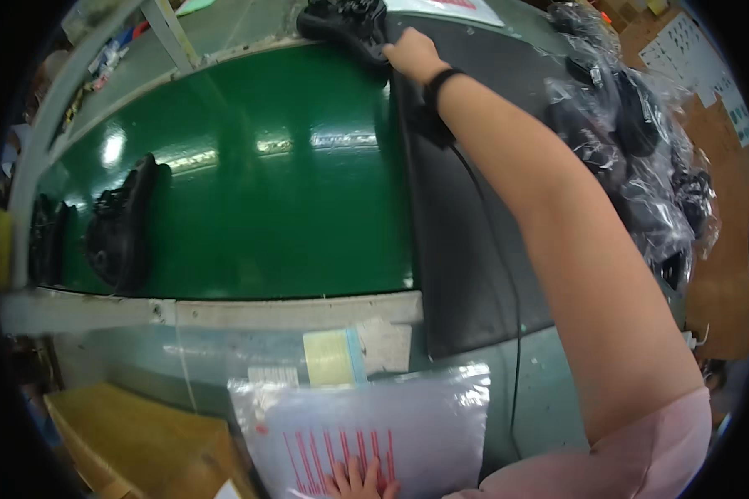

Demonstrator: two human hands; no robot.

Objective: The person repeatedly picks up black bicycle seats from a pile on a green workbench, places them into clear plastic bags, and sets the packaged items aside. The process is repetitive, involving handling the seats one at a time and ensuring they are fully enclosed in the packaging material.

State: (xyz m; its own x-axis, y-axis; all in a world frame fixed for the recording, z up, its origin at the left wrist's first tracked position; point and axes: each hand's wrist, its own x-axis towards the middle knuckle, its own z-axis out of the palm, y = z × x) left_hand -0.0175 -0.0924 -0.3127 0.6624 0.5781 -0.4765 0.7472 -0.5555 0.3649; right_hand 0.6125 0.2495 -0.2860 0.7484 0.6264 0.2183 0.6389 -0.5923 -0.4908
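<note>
My right arm reaches far across to a black shoe (345,29) at the top of the view. My right hand (414,55) is closed at the shoe's right end, its fingertips against the edge. Low in the view, my left hand (362,481) lies flat with fingers spread on a clear plastic bag (441,424) printed with red lines. Only the fingers of that hand show. Beneath my right wrist, a dark object (431,125) with a thin cable (508,279) rests on the black mat (462,274).
On the left of the glossy green belt (283,208) are more black shoes (121,229). Clear-bagged black shoes (632,141) pile up at the right, beside brown cardboard (728,258). A cardboard box (150,437) stands at the lower left, near yellow paper (329,358).
</note>
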